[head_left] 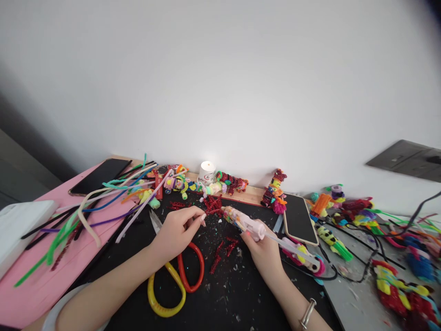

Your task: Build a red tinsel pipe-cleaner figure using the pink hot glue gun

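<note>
My left hand is closed in a pinch on a piece of red tinsel pipe cleaner above the black mat. In my right hand is a pale pink glue gun with a patterned front, a clear glue stick sticking out behind. Its nozzle points left and is close to the red tinsel; whether they touch I cannot tell. Below my hands lie short red tinsel pieces. Scissors with one red and one yellow handle loop rest partly under my left wrist.
Many coloured pipe cleaners and a dark phone lie on the pink board at left. A paper cup and pipe-cleaner figures line the wall. Another phone, cables and more figures are at right.
</note>
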